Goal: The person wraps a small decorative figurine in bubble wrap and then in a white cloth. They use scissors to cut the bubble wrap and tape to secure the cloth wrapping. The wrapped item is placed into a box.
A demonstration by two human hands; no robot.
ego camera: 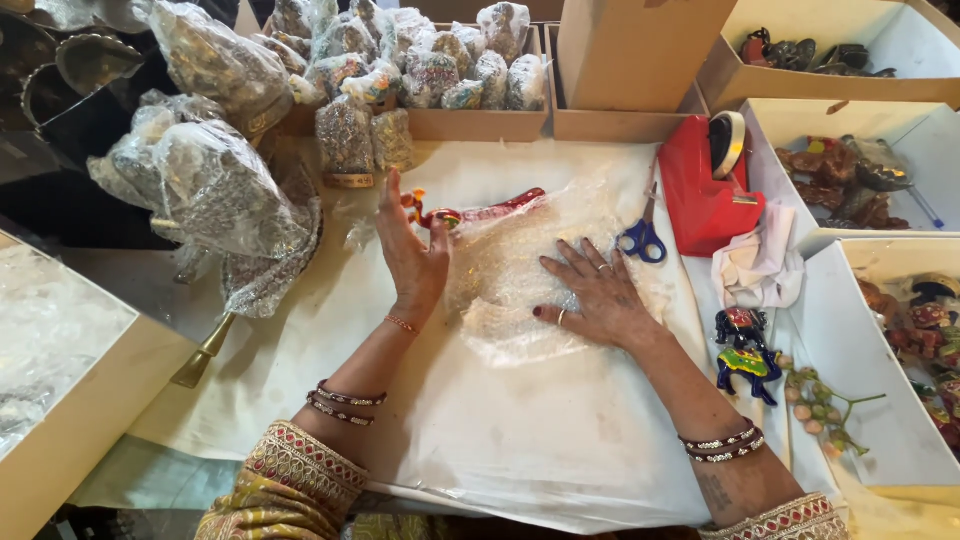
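Observation:
My right hand (pixel 593 295) lies flat, fingers spread, on a sheet of bubble wrap (pixel 520 270) spread over the white paper-covered table (pixel 520 430). My left hand (pixel 412 255) stands on edge at the wrap's left side, fingers straight and pointing away from me. A red and orange painted ornament (pixel 470 210) lies partly under the wrap's far edge, just beyond my left fingertips. Neither hand grips anything.
Blue-handled scissors (pixel 642 238) and a red tape dispenser (pixel 705 185) lie right of the wrap. A small painted figurine (pixel 745 352) and a sprig of beads (pixel 822 405) sit near my right forearm. Cardboard boxes of wrapped ornaments (pixel 440 70) line the back; white boxes (pixel 870 170) stand at right.

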